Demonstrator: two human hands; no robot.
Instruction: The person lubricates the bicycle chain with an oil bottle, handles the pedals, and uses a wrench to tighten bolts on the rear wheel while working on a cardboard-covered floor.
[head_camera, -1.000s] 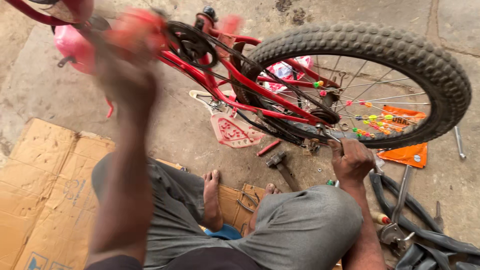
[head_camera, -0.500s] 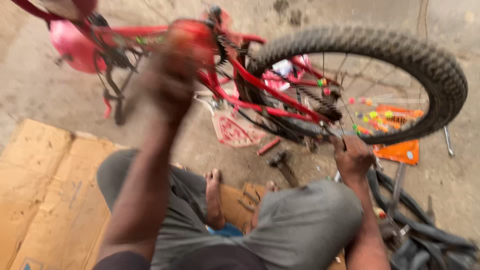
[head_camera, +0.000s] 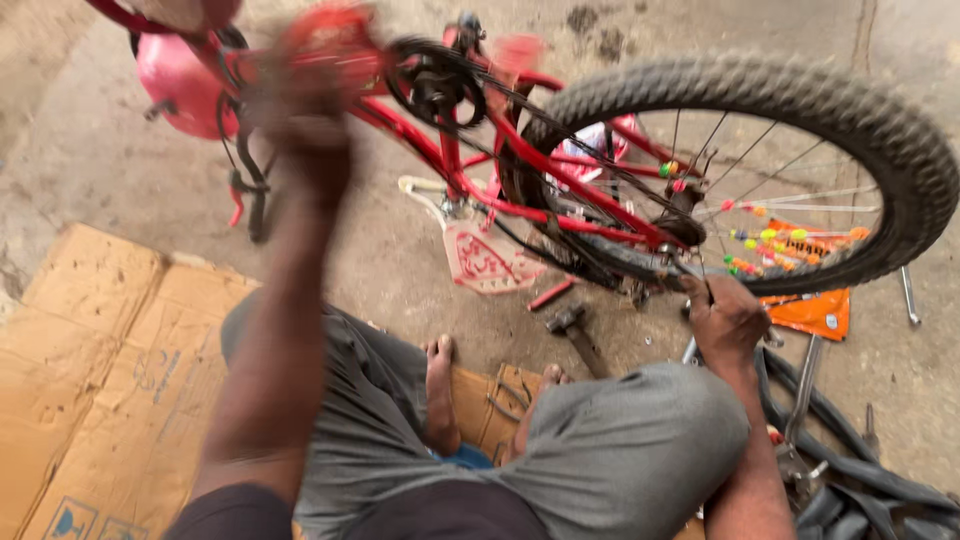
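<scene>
Left hand (head_camera: 310, 130): motion-blurred, grip on red bicycle frame (head_camera: 560, 170) not discernible. Pedal (head_camera: 335, 45) beside it smeared, shape unclear. Right hand (head_camera: 725, 320): fingertips hidden behind rear axle area, held item not identifiable. Pink part (head_camera: 185, 75) cut off by top edge. Black tubes (head_camera: 860, 470) cut off at bottom right corner. Cardboard (head_camera: 90, 370) cut by left edge.

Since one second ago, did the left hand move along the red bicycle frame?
Yes. The left hand moved toward the chainring, away from the pink seat.
</scene>
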